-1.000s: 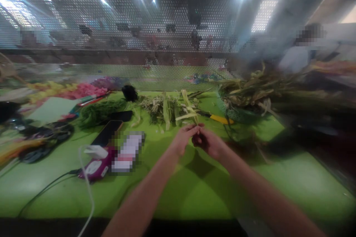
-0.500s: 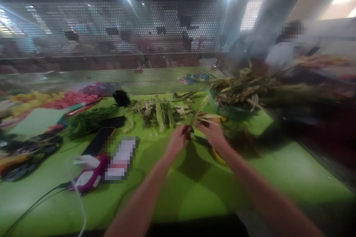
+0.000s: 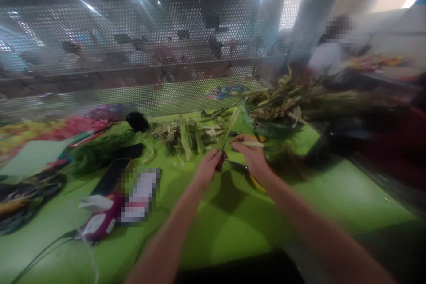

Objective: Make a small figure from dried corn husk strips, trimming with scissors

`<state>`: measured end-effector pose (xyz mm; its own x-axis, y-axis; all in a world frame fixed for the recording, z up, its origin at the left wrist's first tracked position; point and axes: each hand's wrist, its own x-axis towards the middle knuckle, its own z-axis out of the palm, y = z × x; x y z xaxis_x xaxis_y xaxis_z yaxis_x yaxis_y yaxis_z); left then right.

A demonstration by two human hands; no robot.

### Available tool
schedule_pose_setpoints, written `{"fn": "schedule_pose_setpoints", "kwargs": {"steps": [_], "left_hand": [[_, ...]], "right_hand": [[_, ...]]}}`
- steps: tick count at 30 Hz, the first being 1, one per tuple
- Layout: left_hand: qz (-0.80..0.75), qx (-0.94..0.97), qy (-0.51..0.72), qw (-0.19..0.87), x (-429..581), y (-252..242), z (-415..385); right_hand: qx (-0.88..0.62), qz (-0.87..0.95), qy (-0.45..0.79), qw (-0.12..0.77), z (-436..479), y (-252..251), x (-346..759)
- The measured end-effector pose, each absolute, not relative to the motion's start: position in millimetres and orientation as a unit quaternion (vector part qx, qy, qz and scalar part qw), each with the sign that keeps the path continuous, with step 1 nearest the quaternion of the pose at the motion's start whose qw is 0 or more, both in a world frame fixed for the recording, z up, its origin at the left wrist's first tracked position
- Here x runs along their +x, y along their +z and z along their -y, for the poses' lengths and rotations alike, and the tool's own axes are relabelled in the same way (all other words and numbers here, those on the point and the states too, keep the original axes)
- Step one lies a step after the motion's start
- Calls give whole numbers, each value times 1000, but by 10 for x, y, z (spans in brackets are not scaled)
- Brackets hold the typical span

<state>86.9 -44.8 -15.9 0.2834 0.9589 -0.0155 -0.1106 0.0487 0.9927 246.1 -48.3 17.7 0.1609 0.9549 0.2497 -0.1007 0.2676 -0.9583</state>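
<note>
My left hand is closed around the lower end of a green corn husk strip, which points up and away from me. In my right hand a pale, narrow husk strip is pinched, lying across the fingers toward the right. The two hands are apart. Scissors with yellow handles lie on the green table, under and beside my right hand. Just beyond the hands sits a pile of dry, pale and green husks.
A green basket heaped with dry husks stands at the back right. To the left are phones, a purple device with cables, green fibre and a black lump. A perforated screen stands behind; a person is beyond.
My hands have moved apart, the left one keeping the green strip and the right one a pale strip. The whole view has shifted slightly.
</note>
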Motion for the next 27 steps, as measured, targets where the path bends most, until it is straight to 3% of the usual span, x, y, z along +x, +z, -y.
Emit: {"fn": "schedule_pose_setpoints", "kwargs": {"steps": [7,27], "left_hand": [[-399,571,391,601,860,-112,477],[-397,564,331,644,845,-11,559]], "right_hand": [[-421,403,460,670,449,204,2487],[-407,416,432,689,478,266,2539]]}}
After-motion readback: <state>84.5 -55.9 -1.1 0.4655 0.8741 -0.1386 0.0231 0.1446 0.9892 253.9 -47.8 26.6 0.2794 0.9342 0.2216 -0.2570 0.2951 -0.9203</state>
